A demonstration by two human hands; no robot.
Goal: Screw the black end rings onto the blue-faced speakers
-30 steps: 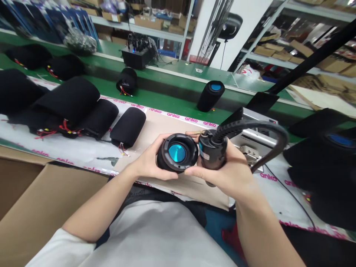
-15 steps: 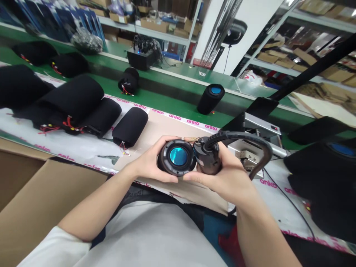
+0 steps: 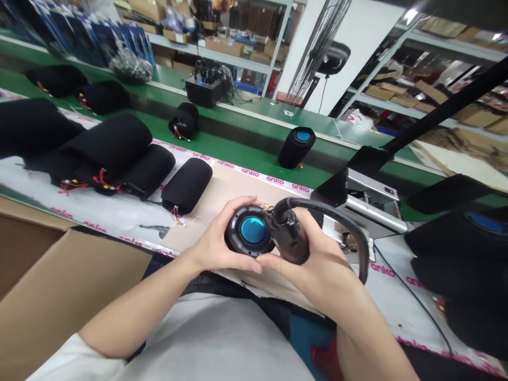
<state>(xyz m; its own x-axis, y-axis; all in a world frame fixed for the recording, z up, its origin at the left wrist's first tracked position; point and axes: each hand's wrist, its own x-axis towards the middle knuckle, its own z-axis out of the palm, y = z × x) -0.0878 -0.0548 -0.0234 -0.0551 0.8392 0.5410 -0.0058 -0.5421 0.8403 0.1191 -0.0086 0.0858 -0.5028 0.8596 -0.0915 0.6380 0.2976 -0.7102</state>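
Observation:
My left hand (image 3: 222, 248) is wrapped around a cylindrical black speaker (image 3: 253, 229), whose round end with a shiny blue disc faces up at me. In my right hand (image 3: 319, 267) is a black electric screwdriver (image 3: 294, 244), a thick cable (image 3: 337, 210) curving from its top. The screwdriver overlaps the right edge of the speaker's end; its tip is hidden below, so I cannot tell what it touches. Both thumbs nearly meet at the speaker's near side.
Several black fabric-covered speakers (image 3: 188, 185) with red and white wires lie to the left. One speaker (image 3: 297, 147) stands on the green surface behind. A silver machine (image 3: 373, 206) is at the right, near more black cylinders (image 3: 456, 254). An open cardboard box (image 3: 99, 275) sits front left.
The screwdriver has tilted and shifted left, now covering part of the speaker's rim. Its cable has swung left too. The speaker stays in the left hand; the view has moved slightly.

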